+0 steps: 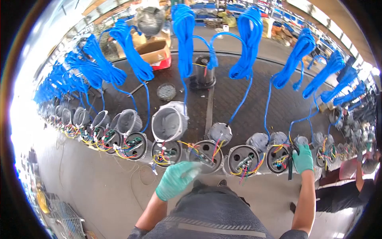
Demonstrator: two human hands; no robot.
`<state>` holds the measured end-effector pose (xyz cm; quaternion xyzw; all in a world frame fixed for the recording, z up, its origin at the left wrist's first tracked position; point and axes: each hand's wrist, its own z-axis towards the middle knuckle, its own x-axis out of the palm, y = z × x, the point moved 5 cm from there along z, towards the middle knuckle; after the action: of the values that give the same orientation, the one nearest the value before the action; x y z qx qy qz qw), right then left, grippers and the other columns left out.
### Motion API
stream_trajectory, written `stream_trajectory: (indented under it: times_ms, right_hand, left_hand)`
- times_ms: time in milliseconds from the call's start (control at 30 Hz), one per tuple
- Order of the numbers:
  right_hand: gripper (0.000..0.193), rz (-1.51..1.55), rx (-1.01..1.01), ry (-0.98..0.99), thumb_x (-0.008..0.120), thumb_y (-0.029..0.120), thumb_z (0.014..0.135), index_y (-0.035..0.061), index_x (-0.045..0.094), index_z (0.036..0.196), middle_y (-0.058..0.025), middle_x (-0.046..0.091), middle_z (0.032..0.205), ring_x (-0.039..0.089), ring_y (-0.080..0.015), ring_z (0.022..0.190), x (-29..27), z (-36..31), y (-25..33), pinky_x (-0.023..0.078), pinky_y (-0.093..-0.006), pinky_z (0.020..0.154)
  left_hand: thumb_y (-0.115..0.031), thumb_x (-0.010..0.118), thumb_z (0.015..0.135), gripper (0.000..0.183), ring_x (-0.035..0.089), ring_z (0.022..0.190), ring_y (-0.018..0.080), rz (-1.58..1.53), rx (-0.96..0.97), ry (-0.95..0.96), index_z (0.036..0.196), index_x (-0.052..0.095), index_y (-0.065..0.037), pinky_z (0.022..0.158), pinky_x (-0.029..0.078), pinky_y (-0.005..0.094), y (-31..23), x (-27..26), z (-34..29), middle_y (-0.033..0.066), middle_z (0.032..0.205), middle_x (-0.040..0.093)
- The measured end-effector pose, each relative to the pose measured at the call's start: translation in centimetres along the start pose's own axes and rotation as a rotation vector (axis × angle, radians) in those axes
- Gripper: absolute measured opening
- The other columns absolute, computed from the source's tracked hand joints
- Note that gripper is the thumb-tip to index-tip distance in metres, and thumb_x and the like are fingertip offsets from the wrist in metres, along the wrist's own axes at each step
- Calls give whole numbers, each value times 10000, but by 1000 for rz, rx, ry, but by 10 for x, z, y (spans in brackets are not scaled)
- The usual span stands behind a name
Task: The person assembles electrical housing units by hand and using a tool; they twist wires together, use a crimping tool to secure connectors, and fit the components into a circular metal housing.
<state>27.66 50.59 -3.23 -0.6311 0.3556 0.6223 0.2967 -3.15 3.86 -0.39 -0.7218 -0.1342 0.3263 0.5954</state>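
Observation:
My left hand (177, 180), in a green glove, is held low beside a round grey housing (207, 156) with a green circuit board and coloured wires. Its fingers stretch to the right, slightly blurred, with nothing visible in them. My right hand (303, 158), gloved alike, is farther right, its fingers curled at a small grey cap (301, 140). A dark, narrow strip-like thing (290, 166) hangs along its left side; whether it is a tool is unclear. Between the hands, two more wired housings (243, 160) (277, 158) stand at the bench edge.
Blue cable coils (184, 40) hang along the dark bench (167, 71). An open grey cover (170, 121) tops a housing. Beyond it are a dish of small metal parts (166, 91), a black cylinder (204, 71) and a cardboard box (154, 51). Another person (338, 197) is at right.

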Motion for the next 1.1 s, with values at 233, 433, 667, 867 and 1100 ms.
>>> stream_trajectory:
  times_ms: [233, 433, 667, 867, 1100]
  right_hand:
    - [375, 190, -156, -350, 668, 116, 990, -31, 638, 1333, -217, 624, 1353, 616, -425, 1215, -65, -51, 58, 483, -476, 1083]
    - [293, 602, -102, -438, 623, 92, 1044, -19, 718, 1298, -138, 735, 1280, 688, -246, 1177, -99, -106, 128, 503, -359, 1050]
    - [286, 792, -206, -414, 703, 89, 1019, 35, 748, 1295, -79, 796, 1130, 730, -122, 1015, -116, -120, 231, 559, -288, 910]
    - [266, 797, -239, -370, 679, 30, 990, 40, 770, 1240, -116, 795, 1081, 757, -172, 942, -110, -142, 265, 585, -304, 856]
    - [303, 784, -430, -159, 616, -25, 974, 64, 750, 1231, -146, 738, 1018, 749, -282, 838, -71, -150, 318, 589, -379, 745]
  left_hand:
    - [-132, 744, 1003, 292, 741, 908, 143, 197, 25, 9, 1285, 761, -61, 816, 570, 304, -3, -27, -15, 126, 1111, 802]
    - [-162, 761, 990, 249, 768, 874, 309, 139, 294, -31, 1215, 772, -55, 781, 589, 380, 7, -30, -5, 173, 1034, 784]
    - [-74, 700, 1027, 281, 750, 1028, 171, -107, 75, 13, 1296, 729, 4, 917, 577, 303, 25, -45, -3, 112, 1139, 797]
    - [-73, 595, 1083, 253, 720, 1043, 160, -109, 139, 23, 1286, 721, 10, 942, 567, 311, 23, -34, 2, 92, 1137, 773]
    - [-81, 552, 1093, 211, 668, 1014, 129, -327, -36, -57, 1249, 686, -33, 899, 567, 306, 41, -29, -11, 51, 1120, 718]
